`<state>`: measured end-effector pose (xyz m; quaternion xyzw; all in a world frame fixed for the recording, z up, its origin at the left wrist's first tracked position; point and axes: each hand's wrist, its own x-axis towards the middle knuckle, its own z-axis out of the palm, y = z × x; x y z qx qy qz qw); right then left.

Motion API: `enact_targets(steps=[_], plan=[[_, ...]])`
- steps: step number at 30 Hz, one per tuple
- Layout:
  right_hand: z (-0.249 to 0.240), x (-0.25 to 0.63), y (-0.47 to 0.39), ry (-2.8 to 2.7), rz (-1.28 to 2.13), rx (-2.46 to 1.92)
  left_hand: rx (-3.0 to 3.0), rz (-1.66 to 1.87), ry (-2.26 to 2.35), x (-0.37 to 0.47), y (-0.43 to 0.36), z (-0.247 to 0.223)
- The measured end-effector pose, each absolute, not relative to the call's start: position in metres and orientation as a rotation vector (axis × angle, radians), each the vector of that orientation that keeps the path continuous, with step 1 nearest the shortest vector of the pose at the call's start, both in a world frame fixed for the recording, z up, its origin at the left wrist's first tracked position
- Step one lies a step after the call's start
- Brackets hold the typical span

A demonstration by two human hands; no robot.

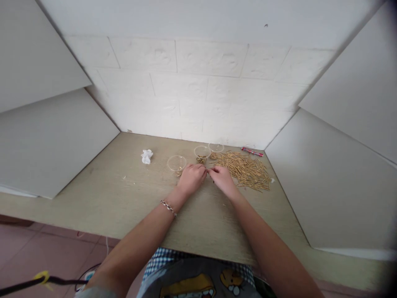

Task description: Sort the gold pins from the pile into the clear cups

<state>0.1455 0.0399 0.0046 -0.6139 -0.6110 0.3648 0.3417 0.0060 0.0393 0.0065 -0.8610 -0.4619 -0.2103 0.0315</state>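
Both left hand (192,178) and right hand (222,178) are over the surface (149,198), nearly touching; the right's fingers (213,170) pinch together, the left's I cannot tell. Sticks (243,167) lie heaped beside the right hand, cups (202,146) just beyond.

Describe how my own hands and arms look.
Your left hand and right hand are gloveless. A silver chain bracelet circles the left wrist; the right wrist is bare. What looks like a grey sleeve shows on the left arm, none on the right.

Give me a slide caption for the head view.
Left hand and right hand close together near clear tubs and a pile of golden sticks.
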Motion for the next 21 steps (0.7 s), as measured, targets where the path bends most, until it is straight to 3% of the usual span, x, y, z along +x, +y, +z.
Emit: enact_targets(steps=[7, 21], plan=[[0.0074, 0.1446, 0.0383, -1.642, 0.851, -1.626, -2.66, -0.588, -1.377, 0.0063, 0.0392, 0.0057], [0.0073, 0.141, 0.0374, -1.496, 1.029, -1.657, -2.691, -0.535, -1.317, 0.0059, 0.0386, 0.0059]])
